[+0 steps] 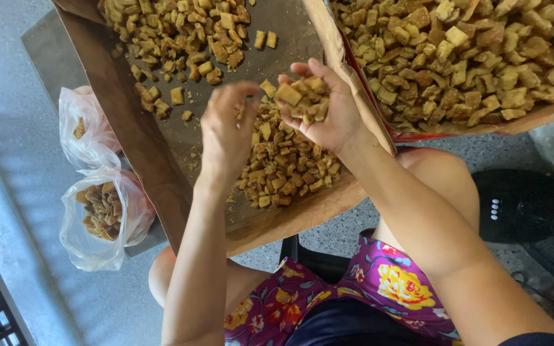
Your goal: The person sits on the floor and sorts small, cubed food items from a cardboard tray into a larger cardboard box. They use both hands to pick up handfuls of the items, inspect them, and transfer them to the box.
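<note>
Probably home food-prep floor: snack-filled cardboard tray point(142, 147), plastic bags point(100, 211).

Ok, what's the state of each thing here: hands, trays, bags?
right hand: palm up, cupping brown chunks
left hand: palm down, fingers at those chunks
cardboard tray: partly covered in chunks
right box: heaped full
upper bag: open, nearly empty
lower bag: open, part filled
</note>
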